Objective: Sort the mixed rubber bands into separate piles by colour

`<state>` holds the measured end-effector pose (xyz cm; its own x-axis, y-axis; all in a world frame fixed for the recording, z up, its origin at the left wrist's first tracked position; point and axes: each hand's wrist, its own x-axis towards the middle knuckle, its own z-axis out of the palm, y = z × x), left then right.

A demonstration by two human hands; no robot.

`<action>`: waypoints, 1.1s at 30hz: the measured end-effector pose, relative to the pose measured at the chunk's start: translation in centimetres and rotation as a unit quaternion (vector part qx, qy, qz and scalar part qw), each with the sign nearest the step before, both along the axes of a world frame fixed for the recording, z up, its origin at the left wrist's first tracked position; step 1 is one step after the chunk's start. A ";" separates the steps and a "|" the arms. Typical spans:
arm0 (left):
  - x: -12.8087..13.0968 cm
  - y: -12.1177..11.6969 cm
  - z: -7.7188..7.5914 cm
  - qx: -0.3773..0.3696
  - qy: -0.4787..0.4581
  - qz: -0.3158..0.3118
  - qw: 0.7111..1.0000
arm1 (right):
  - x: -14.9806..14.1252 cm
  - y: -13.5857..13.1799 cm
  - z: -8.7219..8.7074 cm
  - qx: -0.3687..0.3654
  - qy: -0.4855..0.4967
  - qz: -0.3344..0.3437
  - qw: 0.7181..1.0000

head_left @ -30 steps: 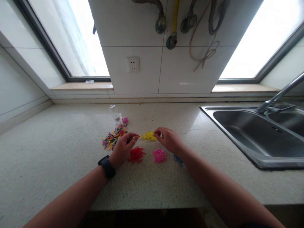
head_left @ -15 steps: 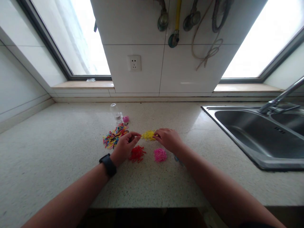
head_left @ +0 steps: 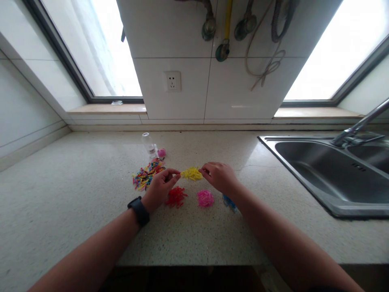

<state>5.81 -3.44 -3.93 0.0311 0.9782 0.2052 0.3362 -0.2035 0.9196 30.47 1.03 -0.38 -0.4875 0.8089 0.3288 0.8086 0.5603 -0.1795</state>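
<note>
A heap of yellow rubber bands (head_left: 192, 173) lies on the counter between my two hands. My left hand (head_left: 162, 184), with a dark watch on its wrist, pinches what looks like a small rubber band at the heap's left edge. At the right edge, the fingertips of my right hand (head_left: 220, 176) are pressed together; anything between them is too small to see. Nearer to me lie a red rubber band heap (head_left: 176, 196), a pink one (head_left: 205, 198) and a blue one (head_left: 229, 202), the last partly covered by my right forearm. A mixed-colour pile (head_left: 146, 176) sits partly behind my left hand.
Behind the mixed pile, a clear plastic bottle (head_left: 148, 144) leans or lies beside a small pink object (head_left: 161, 153). A steel sink (head_left: 304, 178) with a faucet (head_left: 349, 132) is set into the counter (head_left: 91, 194) on the right. A tiled wall with a socket (head_left: 172, 81) rises behind.
My right hand dipped to the yellow heap's right edge, then drew slightly back to the right. My left hand has stayed pinched at the left edge. The view has shifted a little.
</note>
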 end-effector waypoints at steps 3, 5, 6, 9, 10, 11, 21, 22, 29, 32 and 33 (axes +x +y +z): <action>0.0 0.0 0.0 0.000 -0.004 0.002 1.000 | 0.0 -0.1 0.1 0.000 -0.004 -0.003 1.000; 0.0 0.1 -0.1 0.000 -0.007 0.001 1.000 | 0.1 -0.1 0.2 0.002 -0.004 -0.005 1.000; 0.0 0.1 -0.1 0.000 -0.008 0.001 1.000 | 0.1 -0.1 0.2 0.005 -0.003 -0.007 1.000; 0.0 0.1 0.0 0.004 -0.008 0.007 1.000 | 0.4 -0.1 0.2 0.009 0.002 -0.010 1.000; 0.0 0.1 0.1 0.007 -0.005 0.012 1.000 | 0.4 -0.1 0.3 0.009 0.004 -0.010 1.000; 0.0 0.1 0.1 0.010 0.001 0.018 1.000 | 0.5 -0.1 0.3 0.009 0.006 -0.010 1.000; -1.2 1.2 -0.1 0.092 0.204 0.091 0.970 | 0.5 -0.3 0.6 0.018 0.015 -0.001 1.000; -1.2 1.2 0.0 0.094 0.227 0.092 0.965 | 0.5 -0.4 0.6 0.017 0.015 0.001 1.000; -0.9 1.0 0.1 0.081 0.324 0.066 0.940 | 0.3 -0.6 0.8 0.023 0.007 0.006 1.000; -0.8 1.0 0.3 0.079 0.330 0.045 0.940 | 0.3 -0.6 0.8 0.022 0.010 0.009 1.000; -0.7 1.0 0.4 0.079 0.332 0.039 0.939 | 0.4 -0.6 0.8 0.021 0.011 0.011 1.000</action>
<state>5.08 -2.49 -3.55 0.1338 0.9416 0.3090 0.8437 -0.2718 0.4630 30.83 0.46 0.40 -0.4965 0.7835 0.3736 0.7926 0.5847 -0.1729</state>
